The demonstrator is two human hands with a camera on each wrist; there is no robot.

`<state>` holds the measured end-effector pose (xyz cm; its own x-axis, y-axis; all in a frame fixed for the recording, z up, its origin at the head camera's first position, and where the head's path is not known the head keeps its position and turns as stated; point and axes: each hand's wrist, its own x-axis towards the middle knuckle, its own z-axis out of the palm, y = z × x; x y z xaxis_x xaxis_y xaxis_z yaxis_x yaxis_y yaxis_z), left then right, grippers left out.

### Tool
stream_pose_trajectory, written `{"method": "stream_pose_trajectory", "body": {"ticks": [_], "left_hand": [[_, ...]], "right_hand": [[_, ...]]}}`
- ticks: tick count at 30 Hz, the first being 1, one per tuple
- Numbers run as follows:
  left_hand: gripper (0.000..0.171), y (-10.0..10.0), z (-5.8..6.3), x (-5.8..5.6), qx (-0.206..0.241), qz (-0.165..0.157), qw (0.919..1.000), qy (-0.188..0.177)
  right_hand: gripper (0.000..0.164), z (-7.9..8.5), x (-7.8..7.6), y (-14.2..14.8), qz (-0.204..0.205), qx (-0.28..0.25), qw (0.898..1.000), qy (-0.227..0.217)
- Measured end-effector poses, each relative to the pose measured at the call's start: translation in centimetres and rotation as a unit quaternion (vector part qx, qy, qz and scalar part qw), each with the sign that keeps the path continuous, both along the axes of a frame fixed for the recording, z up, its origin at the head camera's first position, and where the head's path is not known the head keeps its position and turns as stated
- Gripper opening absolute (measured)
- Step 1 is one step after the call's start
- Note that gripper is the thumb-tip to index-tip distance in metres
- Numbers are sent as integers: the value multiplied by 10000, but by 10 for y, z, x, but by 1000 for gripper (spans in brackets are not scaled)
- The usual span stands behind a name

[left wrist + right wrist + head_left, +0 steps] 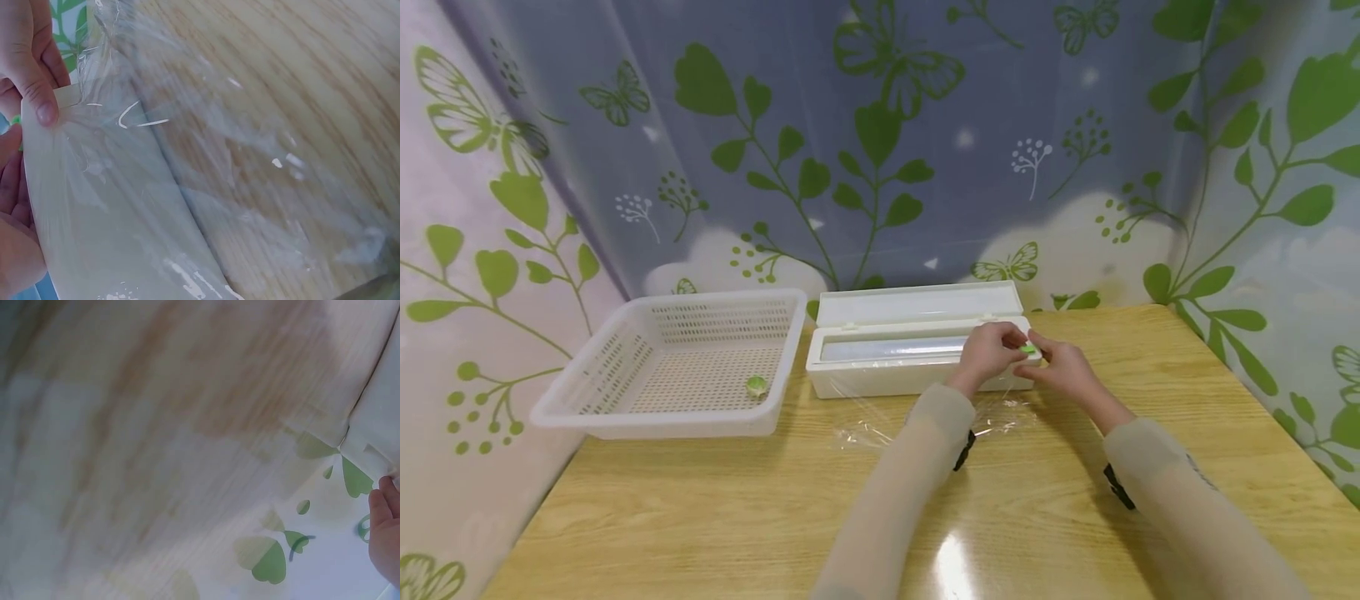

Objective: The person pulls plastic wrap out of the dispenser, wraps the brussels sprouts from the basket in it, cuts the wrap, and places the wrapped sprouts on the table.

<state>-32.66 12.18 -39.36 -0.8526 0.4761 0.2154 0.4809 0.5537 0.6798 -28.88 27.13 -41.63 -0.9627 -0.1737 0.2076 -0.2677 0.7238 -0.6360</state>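
White box [880, 383] on the counter [700, 517], just right of the basket [662, 425]; both hands at its right end.
Right grip [1063, 368] clasps the box's end, thumb on the front face; left grip [985, 354] has fingers curled at the green tab [1028, 349], whether pinching it cannot tell. Lid [917, 307] stands open behind; clear film [250, 187] drapes over the front onto the counter, and the left grip blocks part of the top opening. Basket holds a small green-and-white ball [757, 386]; patterned curtain [700, 167] behind. Left wrist view shows film creased beneath the right thumb; right wrist view, fingertips at the box's end; head view alone, basket and ball.
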Motion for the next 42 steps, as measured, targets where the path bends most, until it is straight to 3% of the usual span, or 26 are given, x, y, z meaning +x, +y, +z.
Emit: {"method": "stream_pose_trajectory", "body": {"ticks": [10, 22, 42], "left_hand": [[12, -8, 8, -6, -309, 4, 9995, 60], [16, -13, 5, -7, -444, -117, 9989, 22], [13, -15, 8, -8, -917, -121, 9952, 325]], "right_hand": [[70, 4, -4, -2, -50, 71, 9999, 68], [74, -3, -3, 0, -4, -38, 9999, -121], [74, -5, -4, 2, -150, 210, 9997, 49]]}}
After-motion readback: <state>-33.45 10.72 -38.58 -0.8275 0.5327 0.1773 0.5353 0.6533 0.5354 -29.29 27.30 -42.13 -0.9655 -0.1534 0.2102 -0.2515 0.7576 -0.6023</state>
